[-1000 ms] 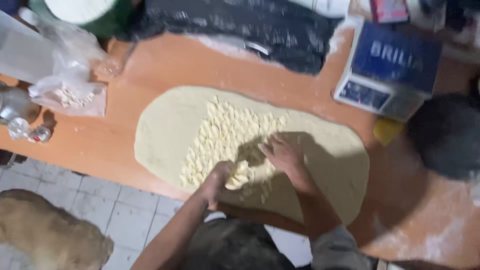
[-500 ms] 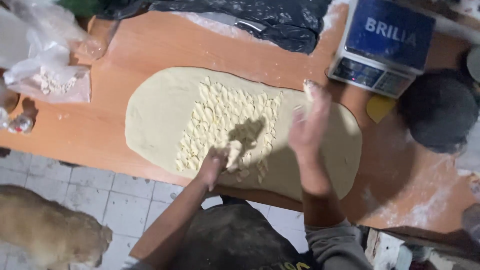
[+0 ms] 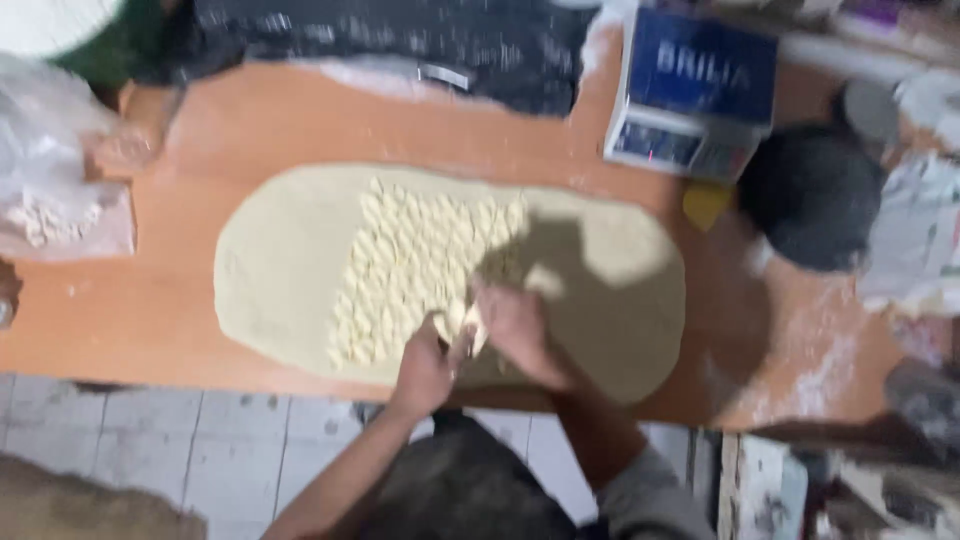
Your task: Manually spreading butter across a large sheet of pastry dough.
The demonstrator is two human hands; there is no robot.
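On the counter (image 3: 250,120), my left hand (image 3: 425,365) and right hand (image 3: 515,330) pinch filling pieces (image 3: 462,322) over the dough sheet (image 3: 290,260); I judge bare dough needs covering next.

One wooden counter (image 3: 250,120) fills the view. On it lies one large oval sheet of dough (image 3: 280,270), at the centre. One patch of small pale filling pieces (image 3: 410,260) covers its middle, too many and too blurred to count. Two bare hands work at six o'clock: one left hand (image 3: 425,368) and one right hand (image 3: 518,330). One blue-topped digital scale (image 3: 690,95) stands at one o'clock. One dark round lump (image 3: 810,195) sits at three o'clock. One clear plastic bag (image 3: 60,190) lies at nine o'clock.
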